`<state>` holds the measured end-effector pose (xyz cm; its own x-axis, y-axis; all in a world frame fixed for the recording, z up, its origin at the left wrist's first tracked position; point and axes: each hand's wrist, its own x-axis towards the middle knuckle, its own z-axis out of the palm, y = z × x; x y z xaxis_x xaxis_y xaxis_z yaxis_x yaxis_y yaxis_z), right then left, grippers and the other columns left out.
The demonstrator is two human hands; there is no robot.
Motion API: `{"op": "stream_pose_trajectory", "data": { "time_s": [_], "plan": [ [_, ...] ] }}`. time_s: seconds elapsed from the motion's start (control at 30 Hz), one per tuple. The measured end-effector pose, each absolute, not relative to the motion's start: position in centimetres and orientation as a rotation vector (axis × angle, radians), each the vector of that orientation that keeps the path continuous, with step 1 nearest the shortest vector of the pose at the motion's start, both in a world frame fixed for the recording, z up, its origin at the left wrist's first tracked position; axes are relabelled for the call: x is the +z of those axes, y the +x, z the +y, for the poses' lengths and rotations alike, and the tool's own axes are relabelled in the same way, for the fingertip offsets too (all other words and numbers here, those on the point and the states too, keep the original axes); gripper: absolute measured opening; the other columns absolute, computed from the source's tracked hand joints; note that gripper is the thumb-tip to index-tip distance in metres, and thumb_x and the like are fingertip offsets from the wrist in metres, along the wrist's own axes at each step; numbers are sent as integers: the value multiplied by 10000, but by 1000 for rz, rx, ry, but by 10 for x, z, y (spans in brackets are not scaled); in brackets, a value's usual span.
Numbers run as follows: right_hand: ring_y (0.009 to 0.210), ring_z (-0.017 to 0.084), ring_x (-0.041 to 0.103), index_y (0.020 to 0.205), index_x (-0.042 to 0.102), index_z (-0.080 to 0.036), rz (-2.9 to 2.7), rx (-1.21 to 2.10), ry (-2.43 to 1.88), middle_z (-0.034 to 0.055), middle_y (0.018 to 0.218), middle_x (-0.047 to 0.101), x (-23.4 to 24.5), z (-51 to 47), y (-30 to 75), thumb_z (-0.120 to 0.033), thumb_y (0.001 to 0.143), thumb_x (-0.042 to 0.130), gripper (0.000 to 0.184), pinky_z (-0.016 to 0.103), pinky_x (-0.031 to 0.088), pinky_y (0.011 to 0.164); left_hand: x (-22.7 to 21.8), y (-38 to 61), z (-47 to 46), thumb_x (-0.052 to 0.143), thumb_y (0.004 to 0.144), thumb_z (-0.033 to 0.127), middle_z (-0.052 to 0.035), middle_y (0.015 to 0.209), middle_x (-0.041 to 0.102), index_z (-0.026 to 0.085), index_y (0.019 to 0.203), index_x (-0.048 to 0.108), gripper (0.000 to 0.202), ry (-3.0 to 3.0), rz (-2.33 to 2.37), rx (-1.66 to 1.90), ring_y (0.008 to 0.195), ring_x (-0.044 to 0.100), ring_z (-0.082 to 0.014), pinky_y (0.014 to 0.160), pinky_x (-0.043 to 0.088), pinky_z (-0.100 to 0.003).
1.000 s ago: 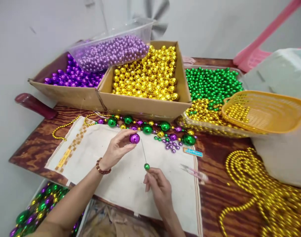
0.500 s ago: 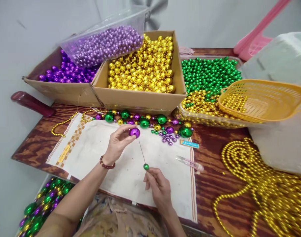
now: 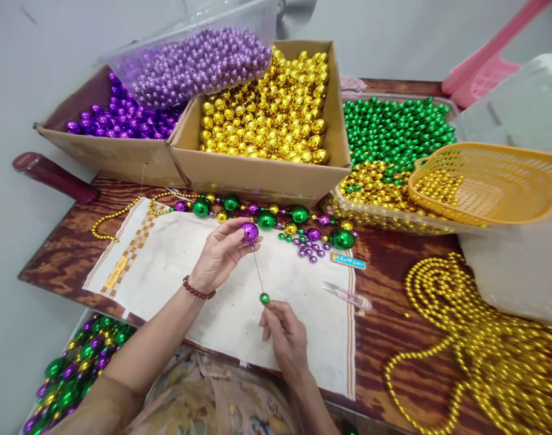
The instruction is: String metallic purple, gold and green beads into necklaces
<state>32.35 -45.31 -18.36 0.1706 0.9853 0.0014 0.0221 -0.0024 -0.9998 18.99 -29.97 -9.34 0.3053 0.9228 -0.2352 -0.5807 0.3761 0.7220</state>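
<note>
My left hand (image 3: 224,254) is closed around a large shiny purple bead (image 3: 250,232), pinched between thumb and fingers above the white cloth (image 3: 167,266). Lower and to the right, my right hand (image 3: 287,338) pinches at a smaller green bead (image 3: 264,298). A thin needle or wire (image 3: 258,269) rises from the green bead to the underside of the purple one; whether it enters the hole cannot be made out. Behind my left hand lies a strand of green, purple and gold beads (image 3: 267,219). Loose small purple beads (image 3: 310,249) rest by the strand's right part.
Cardboard boxes (image 3: 258,178) of purple and gold beads stand behind, with a clear tub (image 3: 189,51) tilted on top. To the right are a yellow basket (image 3: 507,211), thread snips (image 3: 346,296), a blue packet (image 3: 348,261) and gold bead chains (image 3: 497,344). A dark red bottle (image 3: 54,176) leans left.
My left hand has turned, showing more of the purple bead and the fingers beneath it. The needle's upper end is closer to that bead. The camera view has shifted slightly.
</note>
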Motion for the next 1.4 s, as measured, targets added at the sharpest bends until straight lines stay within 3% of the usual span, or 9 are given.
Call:
{"op": "stream_pose_trajectory", "data": {
  "time_s": [0.37, 0.7, 0.9, 1.4],
  "plan": [
    [419, 67, 521, 956, 584, -190, -1089, 1042, -1310, -38, 651, 604, -180, -446, 320, -225, 981, 493, 101, 182, 431, 439, -92, 194, -308, 814, 745, 255, -40, 943, 721, 193, 1016, 727, 291, 635, 689, 1032, 836, 725, -181, 755, 603, -301],
    [399, 64, 540, 968, 559, -196, -1088, 923, -1287, -54, 645, 598, -185, -443, 311, -227, 998, 470, 98, 184, 425, 433, -95, 201, -327, 799, 764, 203, -20, 930, 699, 217, 1041, 708, 292, 876, 716, 1134, 835, 688, -132, 788, 615, -292],
    [376, 66, 522, 956, 545, -192, -1061, 851, -1349, -61, 617, 581, -186, -442, 310, -254, 1005, 455, 120, 190, 417, 417, -90, 205, -326, 815, 740, 250, -27, 891, 704, 194, 1001, 686, 296, 757, 724, 1102, 817, 707, -161, 734, 610, -292],
    [402, 68, 487, 961, 566, -190, -1010, 974, -1341, -62, 610, 530, -171, -426, 308, -283, 1005, 447, 158, 194, 406, 421, -79, 204, -321, 833, 710, 253, -21, 949, 664, 197, 978, 667, 320, 806, 768, 1153, 808, 700, -159, 717, 608, -288]
  ]
}}
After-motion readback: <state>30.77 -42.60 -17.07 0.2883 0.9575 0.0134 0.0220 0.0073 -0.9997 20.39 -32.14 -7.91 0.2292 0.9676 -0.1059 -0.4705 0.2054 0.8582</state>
